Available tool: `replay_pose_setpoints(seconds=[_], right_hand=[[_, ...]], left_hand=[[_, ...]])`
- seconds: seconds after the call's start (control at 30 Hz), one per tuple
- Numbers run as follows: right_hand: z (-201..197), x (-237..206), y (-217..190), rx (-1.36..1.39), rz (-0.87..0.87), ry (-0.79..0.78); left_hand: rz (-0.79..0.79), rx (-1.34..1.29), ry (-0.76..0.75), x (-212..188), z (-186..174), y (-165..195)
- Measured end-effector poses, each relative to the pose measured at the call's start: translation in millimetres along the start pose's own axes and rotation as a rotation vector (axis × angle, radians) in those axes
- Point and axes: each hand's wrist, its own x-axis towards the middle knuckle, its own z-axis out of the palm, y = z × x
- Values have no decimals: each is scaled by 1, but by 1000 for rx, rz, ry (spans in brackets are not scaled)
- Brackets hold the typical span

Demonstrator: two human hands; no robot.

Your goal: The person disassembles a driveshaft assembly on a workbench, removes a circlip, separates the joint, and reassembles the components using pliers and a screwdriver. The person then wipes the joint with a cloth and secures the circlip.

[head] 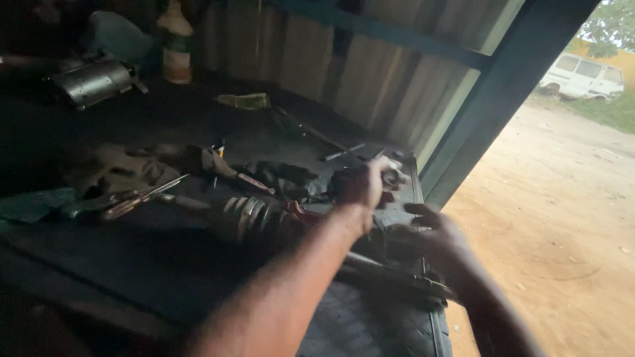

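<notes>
A dark axle shaft with a ribbed rubber boot (248, 217) lies across the dim workbench (132, 264). My left hand (357, 186) reaches in from below and is closed around a small metal piece (394, 176) at the shaft's right end. My right hand (431, 239) hovers just to the right and lower, fingers spread, close to the dark parts at the bench edge. It holds nothing that I can see. The picture is dark and motion-blurred.
Pliers and hand tools (135, 198) lie left of the boot beside rags (132, 165). A metal cylinder (92, 80) and plastic bottle (176, 46) stand at the back. A tyre (377, 327) sits below. Corrugated wall (370, 79), a door post (503, 92), dirt ground and a white van (582, 76) outside.
</notes>
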Motion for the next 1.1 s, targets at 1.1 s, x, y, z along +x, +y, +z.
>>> replay_pose_setpoints(seconds=[1.1], right_hand=[[55,-14,-59,-6,-504,471]], left_hand=[[159,534,301,-21,-45,10]])
